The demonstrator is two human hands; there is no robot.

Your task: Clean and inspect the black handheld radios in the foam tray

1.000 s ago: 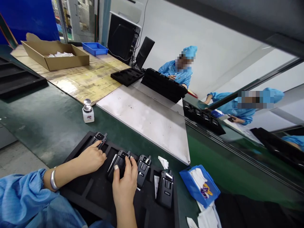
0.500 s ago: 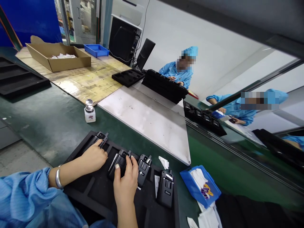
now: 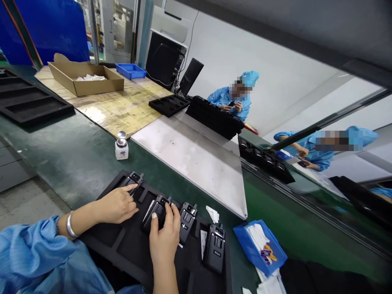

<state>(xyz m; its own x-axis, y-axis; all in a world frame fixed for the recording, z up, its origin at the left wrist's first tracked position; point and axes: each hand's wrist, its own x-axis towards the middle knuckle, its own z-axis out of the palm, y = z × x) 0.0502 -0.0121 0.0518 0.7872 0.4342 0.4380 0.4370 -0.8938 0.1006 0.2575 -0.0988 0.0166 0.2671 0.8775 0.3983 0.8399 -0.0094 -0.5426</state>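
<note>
Head view: black foam tray (image 3: 122, 249) sits on the green worktop (image 3: 76, 159) and holds four small black radios in slots. Right hand (image 3: 164, 241) is wrapped over the second radio (image 3: 157, 210), thumb and fingers clamped on its sides. Left hand (image 3: 114, 204) rests on the far-left radio (image 3: 132, 181), fingers loosely curled and touching it; a real grip can't be told. Two more radios (image 3: 187, 216) (image 3: 214, 247) stand to the right. Likely rigid plastic, light, smooth casing, a bit slippery; best pinched across the flat sides mid-body, not by the antenna stub.
</note>
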